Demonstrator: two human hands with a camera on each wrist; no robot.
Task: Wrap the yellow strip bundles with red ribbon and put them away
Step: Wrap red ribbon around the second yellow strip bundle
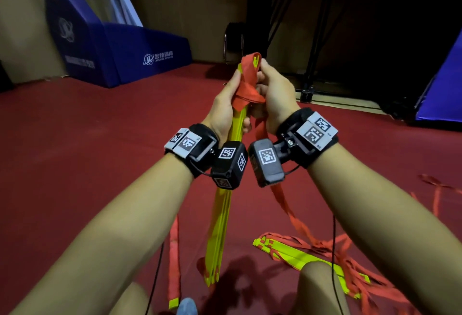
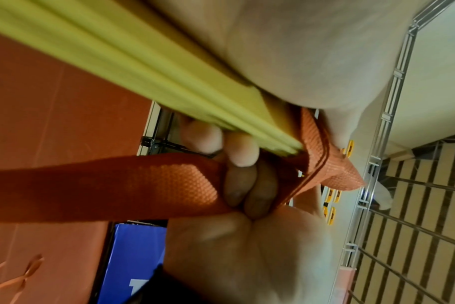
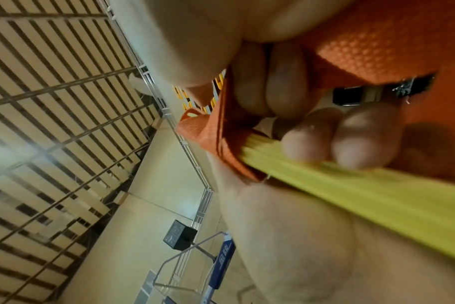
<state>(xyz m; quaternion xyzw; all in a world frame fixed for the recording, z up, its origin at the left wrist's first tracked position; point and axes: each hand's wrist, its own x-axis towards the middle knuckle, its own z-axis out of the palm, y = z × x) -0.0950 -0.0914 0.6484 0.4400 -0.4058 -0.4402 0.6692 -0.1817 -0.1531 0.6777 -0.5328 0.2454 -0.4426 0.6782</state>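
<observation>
Yellow flat strip bundle (image 1: pixel 220 217) stands upright at frame centre, left hand (image 1: pixel 223 107) gripping it; right hand (image 1: pixel 277 92) pinches woven red ribbon (image 1: pixel 250 74), apparently looped around its top.

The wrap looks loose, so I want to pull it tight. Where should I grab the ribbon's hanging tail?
Likely pinch the ribbon tail flat, just below the right hand, coming from the right: there it hangs free beside the bundle, away from the left hand.
</observation>
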